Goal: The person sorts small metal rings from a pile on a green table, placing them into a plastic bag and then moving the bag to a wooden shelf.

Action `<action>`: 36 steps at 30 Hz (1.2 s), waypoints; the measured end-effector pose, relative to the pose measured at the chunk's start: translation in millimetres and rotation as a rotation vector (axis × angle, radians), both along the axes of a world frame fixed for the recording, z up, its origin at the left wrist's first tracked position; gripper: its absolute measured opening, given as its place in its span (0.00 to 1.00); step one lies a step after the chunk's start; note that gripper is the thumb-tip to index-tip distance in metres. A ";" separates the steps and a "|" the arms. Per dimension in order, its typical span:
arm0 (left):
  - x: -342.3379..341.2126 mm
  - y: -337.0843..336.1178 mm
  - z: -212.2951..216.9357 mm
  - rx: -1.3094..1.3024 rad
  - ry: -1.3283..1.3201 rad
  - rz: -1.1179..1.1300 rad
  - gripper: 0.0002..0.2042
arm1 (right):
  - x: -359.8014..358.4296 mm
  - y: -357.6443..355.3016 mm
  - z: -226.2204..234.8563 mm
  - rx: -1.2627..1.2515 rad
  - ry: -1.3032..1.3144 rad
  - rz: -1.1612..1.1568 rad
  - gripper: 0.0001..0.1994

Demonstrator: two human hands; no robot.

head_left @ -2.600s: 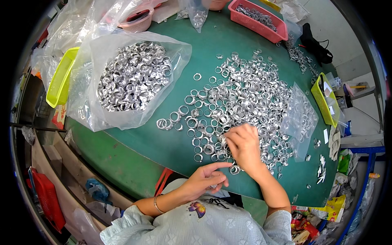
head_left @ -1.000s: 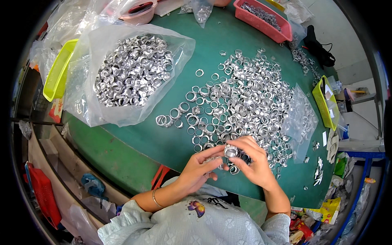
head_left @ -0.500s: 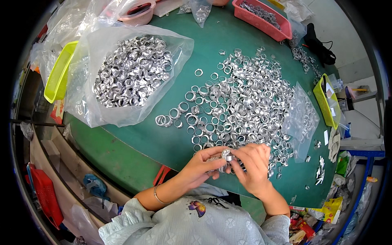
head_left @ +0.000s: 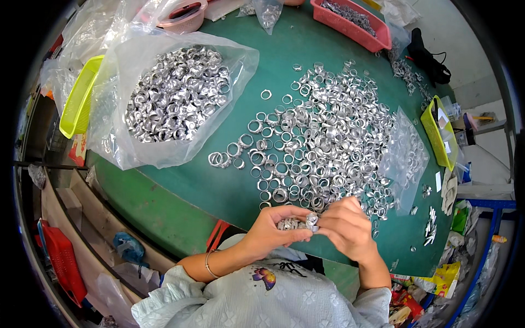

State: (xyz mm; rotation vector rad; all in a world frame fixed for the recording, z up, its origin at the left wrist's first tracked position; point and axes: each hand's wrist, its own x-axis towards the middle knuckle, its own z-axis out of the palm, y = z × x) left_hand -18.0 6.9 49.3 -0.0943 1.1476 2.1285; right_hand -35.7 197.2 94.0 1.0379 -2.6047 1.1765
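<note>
Green covering tops the worktable [head_left: 219,186], with the ring pile [head_left: 339,131] spread across its middle. Just on the near side of the pile, the left hand [head_left: 266,232] has its thumb and fingers closed along a short row of rings [head_left: 290,223], packed side by side. An end ring [head_left: 311,220] sits at the side of that row facing the right hand [head_left: 350,227]. The right hand, also at the pile's near edge, has its fingers bent and its tips close to that ring; whether they grip it I cannot tell.

Good handling here probably means light, even pressure from the left thumb along the whole row, since a loose squeeze could let the middle rings pop out. The end ring seems best turned to match its neighbours before being pressed snug. Working low over the pile's near edge should make any drop easy to recover.

Against the pile's right side lies a clear bag [head_left: 402,169] with rings showing through. Left of the pile, a large plastic bag [head_left: 239,68] gapes around more rings. Beyond the pile's far end stands a pink tray [head_left: 350,31] of small metal parts.
</note>
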 end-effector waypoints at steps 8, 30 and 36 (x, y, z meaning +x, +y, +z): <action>0.5 -6.9 11.8 -0.115 0.262 -0.024 0.18 | 2.3 5.4 -4.1 -0.162 -0.087 0.059 0.10; -1.1 -7.7 22.9 -0.215 0.575 -0.135 0.18 | 18.4 10.2 -4.8 -0.227 -0.039 0.057 0.08; 0.2 -3.9 13.9 -0.138 0.551 -0.101 0.18 | 20.5 13.1 -9.7 -0.270 -0.110 0.083 0.09</action>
